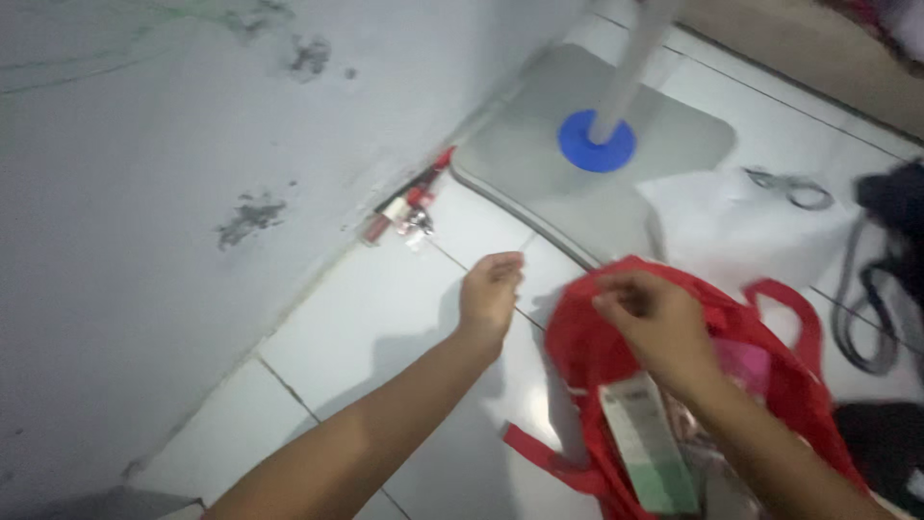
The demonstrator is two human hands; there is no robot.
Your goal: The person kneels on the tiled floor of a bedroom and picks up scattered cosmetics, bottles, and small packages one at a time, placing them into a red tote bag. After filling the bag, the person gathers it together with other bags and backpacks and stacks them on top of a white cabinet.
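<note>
A red cloth bag (587, 347) with red straps lies open on the white tiled floor (385, 308). My right hand (650, 323) rests on the bag's upper rim, fingers pinching the red fabric. Under my right wrist a white and green flat box (650, 438) and something pink (746, 366) stick out of the bag. My left hand (491, 289) hovers over the floor just left of the bag, fingers loosely curled, holding nothing that I can see.
A grey stand base (539, 159) with a blue collar (597, 144) and white pole stands ahead. Small red and white items (409, 207) lie by the stained wall (144, 193). Scissors (789, 188) rest on white paper (722, 226); a dark bag with grey straps (881, 289) is at right.
</note>
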